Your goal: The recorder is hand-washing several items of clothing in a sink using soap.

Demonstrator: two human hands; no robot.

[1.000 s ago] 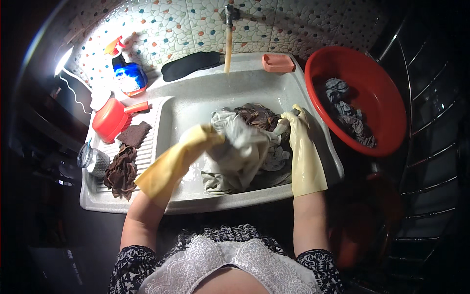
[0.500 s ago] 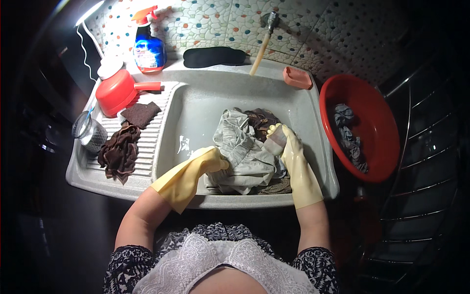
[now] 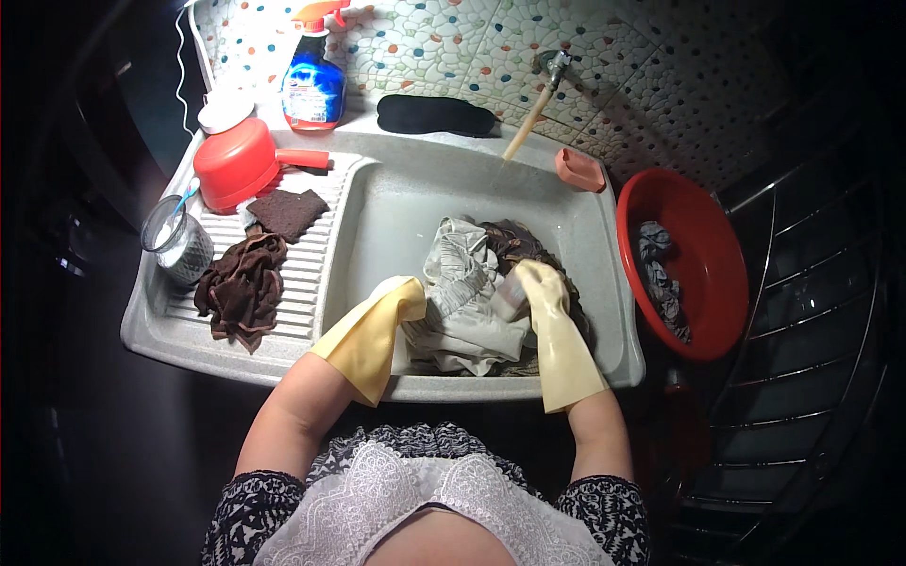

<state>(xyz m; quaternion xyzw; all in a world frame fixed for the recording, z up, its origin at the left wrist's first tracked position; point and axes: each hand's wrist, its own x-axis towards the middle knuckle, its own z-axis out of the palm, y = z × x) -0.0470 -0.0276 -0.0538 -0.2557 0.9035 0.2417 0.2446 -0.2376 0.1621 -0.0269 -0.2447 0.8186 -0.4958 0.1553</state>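
Observation:
A pale grey garment [image 3: 472, 330] with a gathered waistband lies bunched in the sink basin [image 3: 396, 203]. My left hand [image 3: 400, 300], in a yellow rubber glove, is closed on the garment's left side, its fingertips partly hidden. In my right hand [image 3: 545, 288], gloved too, is a small pale scrub brush [image 3: 511, 300], blurred, whose lower side rests on the garment. Its bristles cannot be made out clearly. Behind and to the right, a dark patterned cloth [image 3: 514, 241] lies crumpled beside the garment.
The ribbed drainboard at left bears a red dipper [image 3: 236, 165], a brown scouring pad [image 3: 291, 215], a brown rag [image 3: 243, 288] and a glass jar [image 3: 179, 250]. Behind stand a spray bottle [image 3: 313, 90] and a tap [image 3: 533, 118]. A pink soap dish [image 3: 579, 170] and red basin [image 3: 703, 274] are right.
My right hand has drawn the brush down and to the left over the garment. My left hand stays at the garment's left side. The whole view has shifted slightly.

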